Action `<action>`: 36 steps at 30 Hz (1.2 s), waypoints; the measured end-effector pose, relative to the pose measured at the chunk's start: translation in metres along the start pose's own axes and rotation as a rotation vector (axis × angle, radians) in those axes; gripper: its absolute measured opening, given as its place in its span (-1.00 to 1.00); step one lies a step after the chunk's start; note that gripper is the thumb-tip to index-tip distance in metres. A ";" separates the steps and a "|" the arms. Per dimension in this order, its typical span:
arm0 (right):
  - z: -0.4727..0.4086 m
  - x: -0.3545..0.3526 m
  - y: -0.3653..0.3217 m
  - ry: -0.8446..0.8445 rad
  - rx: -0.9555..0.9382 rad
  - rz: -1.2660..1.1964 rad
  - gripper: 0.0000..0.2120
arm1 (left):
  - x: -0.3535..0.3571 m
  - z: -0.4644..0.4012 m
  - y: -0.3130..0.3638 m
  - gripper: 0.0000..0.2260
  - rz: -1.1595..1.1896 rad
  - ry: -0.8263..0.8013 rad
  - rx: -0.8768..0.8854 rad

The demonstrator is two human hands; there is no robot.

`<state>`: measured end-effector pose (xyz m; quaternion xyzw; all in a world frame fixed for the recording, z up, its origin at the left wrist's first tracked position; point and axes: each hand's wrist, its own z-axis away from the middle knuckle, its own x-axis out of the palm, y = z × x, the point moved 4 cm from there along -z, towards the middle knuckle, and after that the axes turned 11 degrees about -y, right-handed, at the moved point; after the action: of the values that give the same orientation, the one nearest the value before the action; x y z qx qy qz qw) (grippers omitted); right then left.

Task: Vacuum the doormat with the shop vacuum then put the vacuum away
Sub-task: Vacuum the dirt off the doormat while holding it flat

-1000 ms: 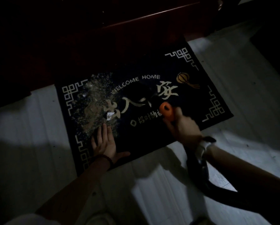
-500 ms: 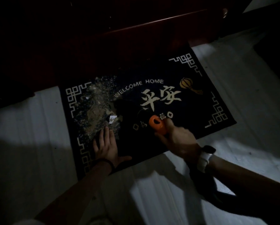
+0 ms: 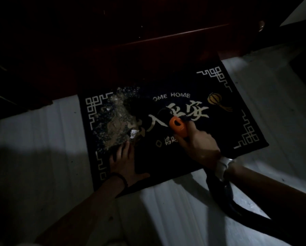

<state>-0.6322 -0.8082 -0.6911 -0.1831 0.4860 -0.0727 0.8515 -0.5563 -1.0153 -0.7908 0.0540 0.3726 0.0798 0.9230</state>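
Dim scene, head view; dark doormat (image 3: 224, 110) w/ gold border + lettering lies flat on pale tiled floor (image 3: 42, 148), its far edge at a dark reddish door (image 3: 148, 32); debris patch (image 3: 113, 123) (grit, dust) covers mat's left part, w/ a small white paper scrap (image 3: 133, 138) at patch's near-right edge. L hand (image 3: 124, 163) rests flat on mat's near-left area, fingers straight + spread, fingertips touching near edge of debris, holding nothing; dark band on L wrist. R hand (image 3: 198, 144) over mat centre-near, fingers curled round orange vacuum handle (image 3: 178, 128); orange end points toward mat centre, over the gold characters; nozzle tip itself dark against mat, can't tell if it touches the pile. White watch (image 3: 223, 167) on R wrist, at mat's near edge. Black hose (image 3: 224, 197) runs from under R wrist off mat's near edge, curving across floor toward near-right; vacuum body not in view.
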 end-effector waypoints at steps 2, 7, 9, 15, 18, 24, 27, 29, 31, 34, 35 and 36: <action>-0.010 -0.016 0.004 0.056 0.028 -0.008 -0.56 | -0.015 0.002 -0.011 -0.14 0.024 0.127 0.133; -0.041 -0.033 -0.007 0.124 0.137 -0.079 -0.58 | -0.050 -0.006 -0.070 -0.22 0.175 0.321 0.003; -0.055 -0.033 -0.014 0.116 0.148 -0.131 -0.59 | -0.051 -0.015 -0.094 -0.10 0.252 0.226 -0.138; -0.075 0.002 -0.028 0.046 0.149 -0.229 -0.62 | -0.037 -0.026 -0.108 0.09 0.358 0.153 -0.231; -0.072 -0.003 -0.022 0.064 0.146 -0.196 -0.62 | -0.030 -0.023 -0.105 0.10 0.322 0.203 -0.248; -0.053 0.001 -0.016 0.096 0.168 -0.075 -0.58 | -0.005 -0.013 -0.067 0.14 0.378 0.159 -0.241; -0.044 0.023 -0.042 0.027 0.050 -0.107 -0.57 | -0.007 -0.012 -0.064 0.08 0.339 0.168 -0.263; -0.041 0.036 -0.062 -0.034 -0.025 -0.043 -0.56 | -0.009 -0.011 -0.065 0.08 0.332 0.172 -0.267; -0.037 0.035 -0.067 -0.035 -0.035 0.019 -0.55 | -0.008 -0.010 -0.065 0.11 0.341 0.177 -0.257; -0.039 0.009 -0.045 0.060 0.021 0.002 -0.59 | -0.008 -0.008 -0.069 0.21 0.344 0.186 -0.215; -0.043 -0.002 -0.034 0.095 0.066 -0.020 -0.59 | -0.008 -0.009 -0.072 0.15 0.345 0.185 -0.205; -0.047 -0.012 -0.027 0.125 0.114 -0.047 -0.60 | -0.008 -0.008 -0.075 0.02 0.343 0.187 -0.203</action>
<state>-0.6771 -0.8407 -0.6933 -0.1407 0.5287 -0.1318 0.8266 -0.5594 -1.0899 -0.8030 0.0158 0.4320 0.2775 0.8580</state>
